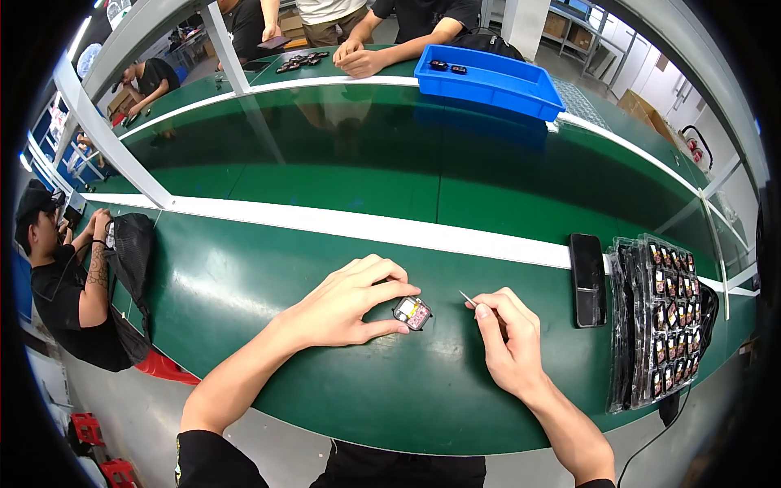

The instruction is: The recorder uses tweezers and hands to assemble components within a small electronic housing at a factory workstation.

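My left hand [346, 306] rests on the green tabletop. Its thumb and forefinger pinch a small dark watch-like case [412, 314] by its left side. The case lies face up, with white, yellow and pinkish parts showing within its rounded square frame. To the right of it, my right hand [511, 342] grips a thin, pointed metal tool [466, 298]. The tool's tip points up and left, apart from the case; my fingers hide its other end, so its exact kind is unclear.
A black phone [587, 281] lies right of my right hand, beside stacked clear trays [674, 317] of small parts. A white rail [366, 225] crosses beyond my hands. Farther off stands a blue bin [488, 85]. Co-workers sit across and at the left, near a dark bag [130, 256].
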